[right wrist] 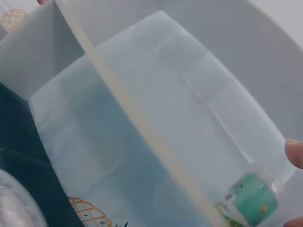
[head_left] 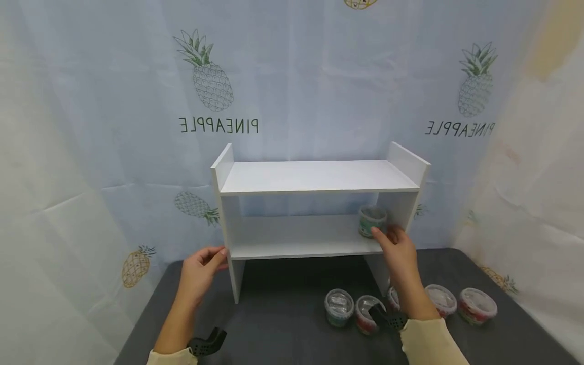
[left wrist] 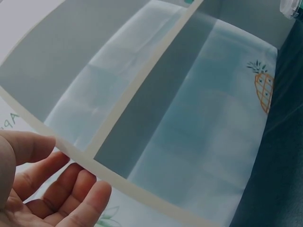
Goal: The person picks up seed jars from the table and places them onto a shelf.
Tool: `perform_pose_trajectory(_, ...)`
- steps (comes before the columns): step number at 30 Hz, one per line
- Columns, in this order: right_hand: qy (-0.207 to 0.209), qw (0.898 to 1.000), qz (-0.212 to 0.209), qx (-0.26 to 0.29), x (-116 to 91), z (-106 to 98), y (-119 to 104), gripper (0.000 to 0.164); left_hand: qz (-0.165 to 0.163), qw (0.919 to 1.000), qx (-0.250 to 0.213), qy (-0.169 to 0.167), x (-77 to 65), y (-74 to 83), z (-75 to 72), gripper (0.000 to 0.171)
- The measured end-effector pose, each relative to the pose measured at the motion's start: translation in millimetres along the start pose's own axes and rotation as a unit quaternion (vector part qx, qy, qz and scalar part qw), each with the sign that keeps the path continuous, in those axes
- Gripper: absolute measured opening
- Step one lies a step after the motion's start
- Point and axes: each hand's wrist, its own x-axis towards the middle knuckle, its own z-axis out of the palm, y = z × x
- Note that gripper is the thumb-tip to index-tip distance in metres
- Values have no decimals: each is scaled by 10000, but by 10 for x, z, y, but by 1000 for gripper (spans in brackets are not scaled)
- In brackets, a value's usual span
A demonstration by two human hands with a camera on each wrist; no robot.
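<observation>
A clear plastic tub with a green label (head_left: 372,221) stands at the right end of the middle board of a white shelf unit (head_left: 292,238). My right hand (head_left: 400,256) is beside it, thumb overlapping the tub's lower front in the head view, other fingers by the right side panel. In the right wrist view a gap shows between the tub (right wrist: 255,198) and the fingertips (right wrist: 295,152). My left hand (head_left: 201,268) is at the left side panel, fingertips right at its front edge. In the left wrist view its loosely bent fingers (left wrist: 85,203) lie along the panel's outer side.
Several lidded tubs stand on the dark table (head_left: 292,324): a green one (head_left: 339,306), and red ones (head_left: 476,305) in front of and right of the unit, some partly behind my right forearm. A pineapple-print curtain (head_left: 310,81) hangs behind. The shelf's top board (head_left: 315,175) has raised ends.
</observation>
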Motion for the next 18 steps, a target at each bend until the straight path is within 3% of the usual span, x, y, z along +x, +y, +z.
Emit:
perform_pose_trajectory(7,674,9960,-361,468,-404,79,261,74,-39,10000,11,18,-36,-18,-16,36)
perform_pose_trajectory(11,955,9936,-582,141,-532,163,365,53,-131,9999,23,-13,-38,-23,-10,36)
perform_pose_trajectory(15,486,9911,-991,-742,-565,219,416,43,-92,10000,37,-12,-19,0,-6,37)
perform_pose_trajectory(18,-216,9791,-1313,-1537,-558,253,459,43,-82,9999,76,30,-7,10,-7,37)
